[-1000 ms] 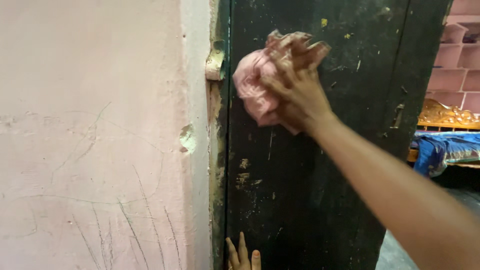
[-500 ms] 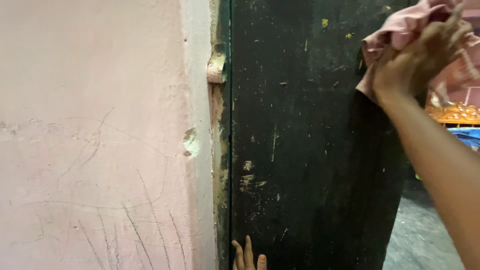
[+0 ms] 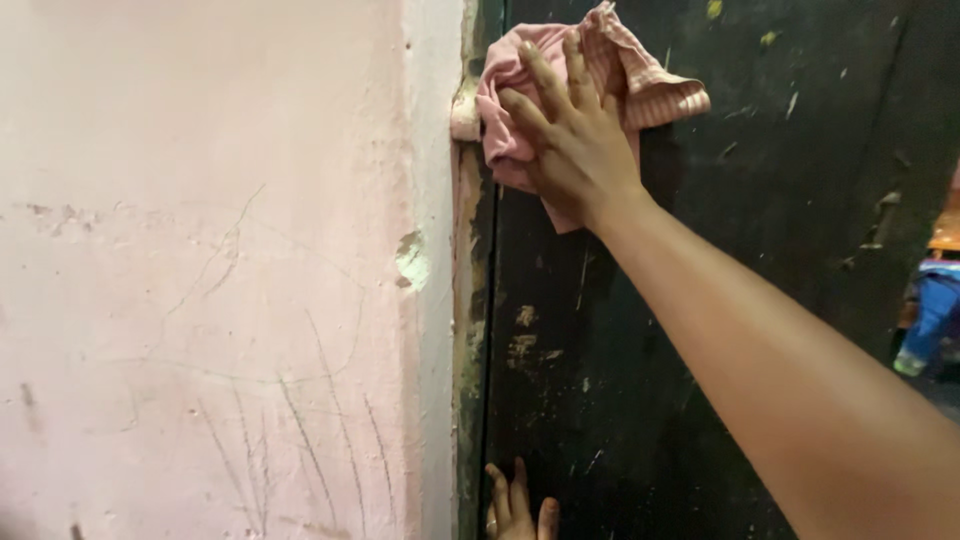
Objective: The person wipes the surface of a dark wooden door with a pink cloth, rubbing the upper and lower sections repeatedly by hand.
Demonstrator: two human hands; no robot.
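Observation:
My right hand (image 3: pixel 570 140) presses a crumpled pink cloth (image 3: pixel 640 85) flat against a dark green, scuffed door (image 3: pixel 700 250), up near the door's hinge side. The fingers are spread over the cloth and the forearm reaches in from the lower right. My left hand (image 3: pixel 515 500) shows only as a few fingertips at the bottom edge, resting against the lower part of the door next to the frame.
A pink plastered wall (image 3: pixel 200 280) with scratches and a chipped spot (image 3: pixel 410 262) fills the left half. A painted hinge (image 3: pixel 464 115) sits by the cloth. Past the door's right edge something blue (image 3: pixel 925 315) shows in the room behind.
My right hand swept the cloth from the door's middle to its right edge, then back left to the hinge side. The view shifted slightly right. My left hand stayed low on the door.

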